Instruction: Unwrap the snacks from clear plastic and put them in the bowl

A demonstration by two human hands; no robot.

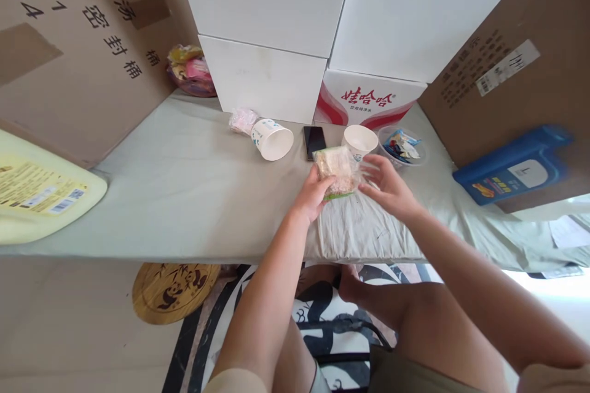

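The left hand (316,193) is closed around the near left side of a soft clear-plastic packet with pale, crumbly-looking contents and a green lower edge (340,167), held up over the near middle of the counter (184,209). Its grip is best kept light, since the contents look likely to crush. The right hand (389,187) is loosely open, fingers spread at the packet's right edge; whether they touch it I cannot tell. Pinching only the wrapper there, both wrists low, should keep the packet level.

Around them, a pale yellow plastic bottle (41,196) stands far left before a large brown cardboard box (106,55). Further in, a crinkled pink-and-clear wrapped bundle (243,120) sits beside a white paper cup lying on its side (276,141). A flat black phone (314,141) lies just behind the packet. An upright white paper cup (359,137) and a clear round plastic tub of blue wrappers (423,156) crowd the right hand, so an outward sweep could knock them.
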